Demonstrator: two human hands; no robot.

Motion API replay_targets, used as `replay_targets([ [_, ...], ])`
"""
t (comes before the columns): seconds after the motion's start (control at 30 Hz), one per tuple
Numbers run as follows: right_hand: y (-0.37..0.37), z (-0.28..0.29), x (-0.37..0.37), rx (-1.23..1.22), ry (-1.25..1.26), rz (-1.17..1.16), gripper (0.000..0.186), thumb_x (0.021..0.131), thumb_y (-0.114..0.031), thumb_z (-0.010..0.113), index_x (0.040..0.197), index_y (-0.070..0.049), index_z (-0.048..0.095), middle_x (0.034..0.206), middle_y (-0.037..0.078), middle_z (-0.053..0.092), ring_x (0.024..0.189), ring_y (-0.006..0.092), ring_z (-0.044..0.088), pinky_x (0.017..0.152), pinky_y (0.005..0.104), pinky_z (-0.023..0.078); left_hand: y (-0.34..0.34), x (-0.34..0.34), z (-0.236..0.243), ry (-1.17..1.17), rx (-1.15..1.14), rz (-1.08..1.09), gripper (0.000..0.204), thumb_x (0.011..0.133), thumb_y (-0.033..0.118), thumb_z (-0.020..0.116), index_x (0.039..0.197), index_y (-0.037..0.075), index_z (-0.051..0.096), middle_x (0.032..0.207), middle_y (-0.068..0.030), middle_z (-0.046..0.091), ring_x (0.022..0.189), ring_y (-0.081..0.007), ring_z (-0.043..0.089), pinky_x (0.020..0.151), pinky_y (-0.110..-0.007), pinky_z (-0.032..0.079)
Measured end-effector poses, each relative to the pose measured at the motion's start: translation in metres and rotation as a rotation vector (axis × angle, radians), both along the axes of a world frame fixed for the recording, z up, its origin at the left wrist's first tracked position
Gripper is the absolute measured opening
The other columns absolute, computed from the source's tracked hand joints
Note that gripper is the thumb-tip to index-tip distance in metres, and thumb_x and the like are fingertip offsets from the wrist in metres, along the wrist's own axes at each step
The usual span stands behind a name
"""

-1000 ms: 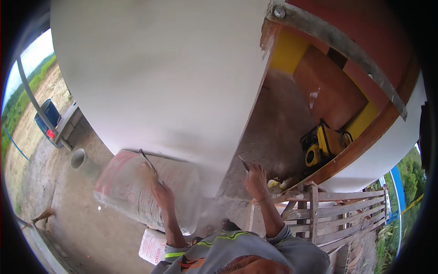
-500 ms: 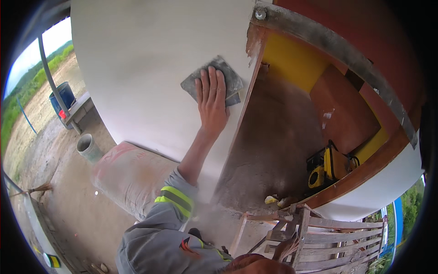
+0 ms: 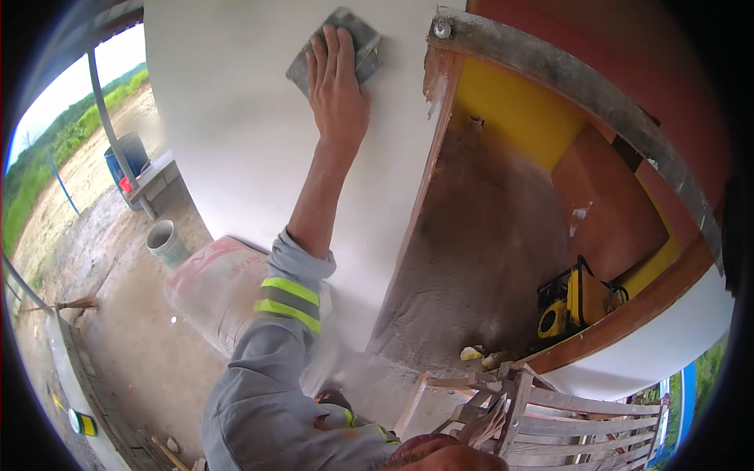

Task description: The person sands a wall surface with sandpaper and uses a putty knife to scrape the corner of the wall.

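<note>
My left hand lies pressed on the white wall, fingers pointing up. Under its fingers is a dark grey, dusty sheet of sandpaper, with a loose corner sticking out on the right. The sheet lies against the wall surface, left of the doorway's rough edge. My left sleeve is grey with bright reflective bands. At the bottom edge, part of my right arm or hand shows close up, near the wooden slatted chair. Its fingers cannot be made out.
A filled sack leans at the wall's foot, beside a grey bucket. Through the doorway stands a yellow and black machine on the dusty floor. A blue barrel and a broom are farther left.
My left hand has slid up and to the left over the wall with the sandpaper, and its arm has stretched out. My view has shifted slightly.
</note>
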State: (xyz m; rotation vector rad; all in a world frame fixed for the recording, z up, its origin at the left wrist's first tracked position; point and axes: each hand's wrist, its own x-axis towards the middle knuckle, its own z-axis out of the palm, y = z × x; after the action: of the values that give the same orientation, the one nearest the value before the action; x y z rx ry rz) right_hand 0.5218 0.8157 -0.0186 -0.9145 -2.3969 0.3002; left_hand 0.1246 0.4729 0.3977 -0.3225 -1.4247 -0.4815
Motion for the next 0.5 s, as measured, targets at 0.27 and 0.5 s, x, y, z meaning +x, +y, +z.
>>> replay_targets([
  [0.27, 0.007, 0.033, -0.003, -0.043, 0.033, -0.16, 0.049, 0.089, -0.005, 0.04, 0.138, -0.001, 0.044, 0.134, 0.017, 0.05, 0.124, 0.0333, 0.044, 0.105, 0.0477, 0.033, 0.025, 0.029, -0.145, -0.251, -0.085, -0.118, 0.076, 0.066, -0.021, 0.045, 0.14, -0.006, 0.039, 0.146, -0.027, 0.036, 0.138, -0.0436, 0.028, 0.113, -0.056, 0.023],
  [0.5, 0.017, 0.041, -0.011, 0.047, 0.193, -0.073, 0.048, 0.089, -0.005, 0.042, 0.136, 0.0, 0.045, 0.132, 0.017, 0.051, 0.123, 0.0341, 0.046, 0.104, 0.0474, 0.036, 0.009, 0.005, 0.064, 0.069, -0.128, -0.141, 0.077, 0.067, -0.02, 0.049, 0.141, 0.0, 0.04, 0.146, -0.0229, 0.037, 0.137, -0.0426, 0.03, 0.112, -0.054, 0.026],
])
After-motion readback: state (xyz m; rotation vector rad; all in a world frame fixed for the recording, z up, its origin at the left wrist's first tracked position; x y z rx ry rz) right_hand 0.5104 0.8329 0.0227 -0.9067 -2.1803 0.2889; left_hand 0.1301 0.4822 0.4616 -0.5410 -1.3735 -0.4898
